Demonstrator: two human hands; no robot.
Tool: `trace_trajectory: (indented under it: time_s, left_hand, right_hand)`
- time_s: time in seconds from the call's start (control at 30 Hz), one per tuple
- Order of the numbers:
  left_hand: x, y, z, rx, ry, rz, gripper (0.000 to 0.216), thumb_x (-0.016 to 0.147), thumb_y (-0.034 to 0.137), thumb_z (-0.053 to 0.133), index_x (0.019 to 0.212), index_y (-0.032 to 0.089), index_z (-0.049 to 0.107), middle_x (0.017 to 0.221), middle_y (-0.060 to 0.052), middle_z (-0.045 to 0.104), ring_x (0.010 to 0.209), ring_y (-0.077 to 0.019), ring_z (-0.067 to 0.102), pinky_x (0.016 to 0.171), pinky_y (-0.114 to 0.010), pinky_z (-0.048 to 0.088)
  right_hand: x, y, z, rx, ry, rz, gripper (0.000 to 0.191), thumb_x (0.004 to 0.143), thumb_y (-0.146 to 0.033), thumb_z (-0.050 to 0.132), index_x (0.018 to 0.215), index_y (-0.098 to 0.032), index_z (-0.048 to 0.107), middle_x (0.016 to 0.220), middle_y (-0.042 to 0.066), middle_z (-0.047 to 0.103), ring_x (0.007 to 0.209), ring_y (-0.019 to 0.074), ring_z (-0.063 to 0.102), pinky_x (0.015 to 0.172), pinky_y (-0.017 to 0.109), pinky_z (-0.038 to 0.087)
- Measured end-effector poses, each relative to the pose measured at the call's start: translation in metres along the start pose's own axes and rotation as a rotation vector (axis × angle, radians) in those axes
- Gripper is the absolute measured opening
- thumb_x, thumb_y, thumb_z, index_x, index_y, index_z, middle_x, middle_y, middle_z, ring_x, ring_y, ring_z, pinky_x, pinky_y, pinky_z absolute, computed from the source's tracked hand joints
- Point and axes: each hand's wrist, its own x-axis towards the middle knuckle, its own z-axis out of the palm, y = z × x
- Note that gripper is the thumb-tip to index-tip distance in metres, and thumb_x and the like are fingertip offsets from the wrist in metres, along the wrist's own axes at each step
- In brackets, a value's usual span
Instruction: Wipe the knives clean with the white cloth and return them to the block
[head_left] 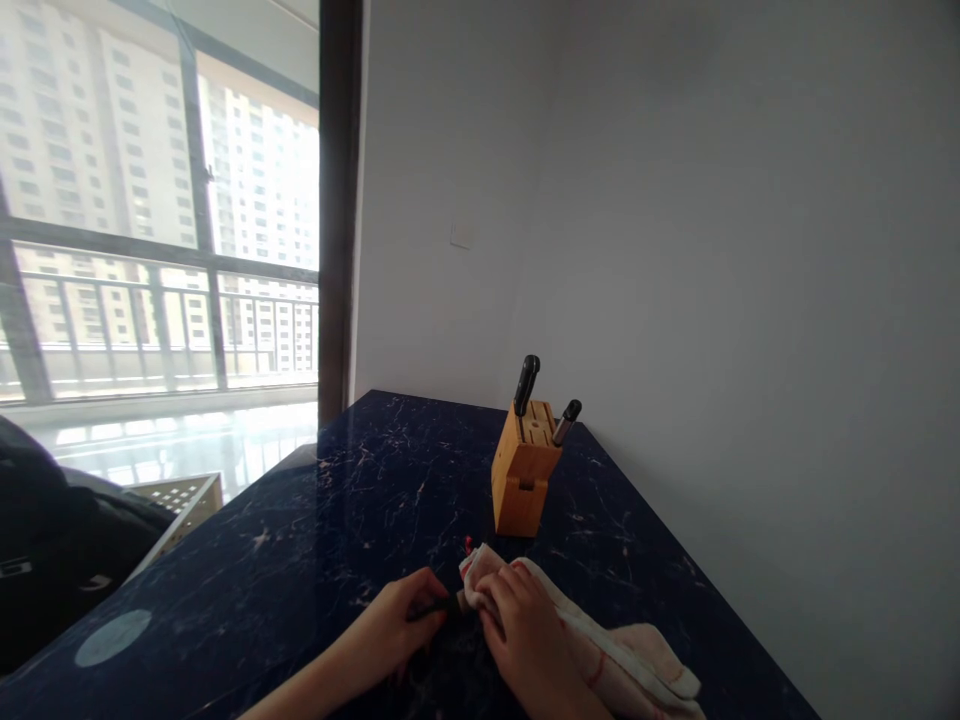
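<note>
My left hand [409, 615] is closed round the black handle of a knife [451, 605], low in the middle of the head view. Most of the blade is hidden in a white towel [611, 650] with red lines. My right hand [521, 620] grips that towel around the blade, fingers bent over the folded cloth. The rest of the towel trails to the right under my right forearm. Beyond my hands a wooden knife block [521, 490] stands upright, with a black-handled knife [528, 385] and a second tool with a black and metal handle [568, 422] in its slots.
The hands work over a dark blue marble-patterned table [390, 480]. A pale round patch [112, 638] shows at its left side. Beside it are a dark bag-like item [60, 550] and a white perforated basket [187, 500]. A grey wall [712, 300] borders the right edge.
</note>
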Motion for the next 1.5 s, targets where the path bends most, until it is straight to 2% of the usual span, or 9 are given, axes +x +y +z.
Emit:
trace_trajectory:
  time_s: [0.1,0.2,0.3,0.5,0.73,0.87,1.0,1.33,1.5]
  left_hand:
    - [0.000,-0.001,-0.002,-0.014,0.045,-0.019,0.024,0.075,0.035,0.049,0.087,0.015,0.056,0.061,0.002,0.058,0.049,-0.0095,0.050,0.045,-0.019,0.036]
    - [0.000,-0.003,-0.002,-0.022,0.056,0.006,0.023,0.074,0.035,0.051,0.084,0.014,0.056,0.063,0.001,0.059,0.055,-0.0102,0.052,0.051,-0.019,0.038]
    - [0.000,-0.007,-0.002,-0.027,0.039,-0.011,0.024,0.075,0.036,0.050,0.085,0.014,0.056,0.065,0.000,0.060,0.055,-0.0106,0.053,0.049,-0.019,0.037]
    - [-0.003,-0.008,0.001,-0.029,0.008,0.047,0.017,0.072,0.029,0.053,0.083,0.016,0.058,0.076,-0.002,0.065,0.069,-0.0139,0.057,0.060,-0.021,0.041]
    - [-0.007,-0.006,-0.001,-0.009,0.020,0.055,0.015,0.072,0.022,0.051,0.084,0.017,0.058,0.079,-0.001,0.065,0.074,-0.0147,0.058,0.065,-0.022,0.042]
    - [-0.007,-0.002,-0.002,-0.024,0.021,0.081,0.015,0.072,0.019,0.050,0.085,0.017,0.058,0.083,-0.001,0.065,0.079,-0.0147,0.058,0.069,-0.021,0.043]
    - [-0.009,0.004,-0.003,0.037,0.043,0.071,0.015,0.073,0.020,0.048,0.084,0.017,0.057,0.078,0.000,0.065,0.073,-0.0133,0.057,0.063,-0.020,0.042]
    - [-0.014,0.012,-0.006,0.082,0.024,0.093,0.017,0.072,0.017,0.046,0.085,0.017,0.057,0.078,0.001,0.064,0.072,-0.0117,0.056,0.064,-0.019,0.041]
    - [-0.013,0.010,-0.006,0.080,0.017,0.080,0.016,0.073,0.017,0.045,0.085,0.016,0.056,0.076,0.001,0.063,0.069,-0.0117,0.056,0.060,-0.019,0.041]
  right_hand:
    - [-0.002,0.001,0.002,-0.010,0.014,0.006,0.020,0.071,-0.007,0.049,0.082,-0.024,0.051,0.087,-0.001,0.057,0.087,0.0171,0.051,0.089,0.034,0.031]
    - [-0.003,0.003,0.004,-0.057,0.056,0.015,0.020,0.071,-0.009,0.050,0.083,-0.025,0.051,0.084,-0.001,0.057,0.086,0.0185,0.051,0.087,0.035,0.031]
    - [-0.003,0.003,0.007,-0.101,0.089,0.009,0.020,0.071,-0.009,0.051,0.083,-0.025,0.051,0.084,-0.001,0.057,0.086,0.0197,0.051,0.084,0.035,0.032]
    - [0.000,-0.007,0.009,0.032,-0.063,-0.135,0.019,0.074,-0.009,0.048,0.085,-0.023,0.050,0.086,-0.001,0.056,0.083,0.0160,0.051,0.076,0.027,0.036]
    - [-0.003,-0.002,0.012,0.020,-0.034,-0.036,0.022,0.072,-0.006,0.046,0.084,-0.024,0.050,0.087,-0.001,0.056,0.085,0.0179,0.050,0.088,0.035,0.029]
    - [0.001,-0.002,0.012,-0.011,-0.037,-0.055,0.022,0.071,-0.007,0.047,0.084,-0.024,0.050,0.084,-0.001,0.056,0.083,0.0182,0.049,0.086,0.034,0.030]
    - [0.008,-0.003,0.001,-0.009,-0.061,-0.105,0.021,0.074,-0.008,0.045,0.087,-0.024,0.051,0.088,-0.001,0.057,0.085,0.0178,0.049,0.083,0.032,0.031]
    - [0.005,0.005,0.017,-0.118,0.133,-0.183,0.021,0.069,-0.013,0.054,0.086,-0.024,0.051,0.083,-0.002,0.058,0.077,0.0178,0.049,0.079,0.033,0.029]
    - [0.007,0.005,0.013,-0.139,0.161,-0.152,0.025,0.071,-0.011,0.052,0.090,-0.025,0.050,0.086,-0.003,0.059,0.080,0.0176,0.049,0.079,0.033,0.028]
